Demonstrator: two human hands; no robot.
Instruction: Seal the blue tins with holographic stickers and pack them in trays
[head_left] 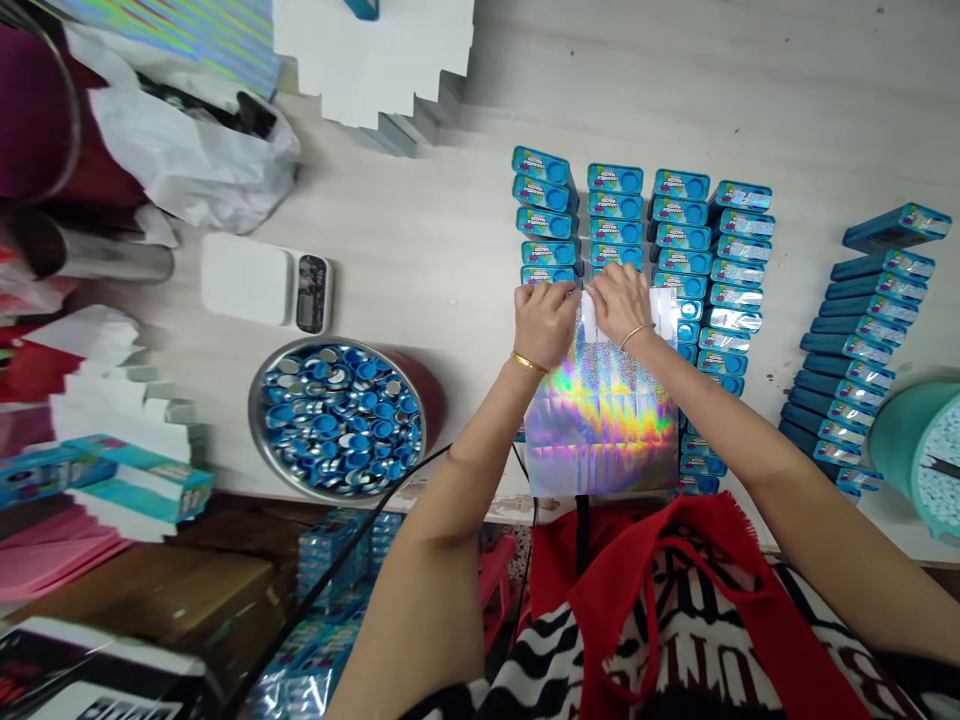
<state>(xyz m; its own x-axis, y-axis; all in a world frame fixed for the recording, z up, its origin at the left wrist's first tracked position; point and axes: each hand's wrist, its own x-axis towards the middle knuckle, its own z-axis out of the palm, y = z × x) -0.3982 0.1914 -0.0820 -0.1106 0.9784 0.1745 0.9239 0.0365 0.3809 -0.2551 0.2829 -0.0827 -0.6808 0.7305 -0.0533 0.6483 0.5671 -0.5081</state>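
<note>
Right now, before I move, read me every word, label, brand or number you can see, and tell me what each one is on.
"CARAMELO", with what looks like "MACIZO": blue boxes in rows.
Striped shirt: large letters, partly covered, no whole word readable.
Scale: panel markings too small.
Black-and-white package: print blurred.
Teal-and-white carton: print blurred.
Shiny silvery film: no readable text.

Gold-coloured bangle (530, 363) at wrist of left hand (546, 322); thinner metallic bracelet (636, 334) at wrist of right hand (621, 303); closer to body than both hands, red cloth (607, 605) with frayed edge, narrow red tie (652, 625); under it patterned top (544, 655), wavy black-and-white stripes on left-hand side, large dark-red and black lettering on white towards right-hand side; both forearms uncovered.
</note>
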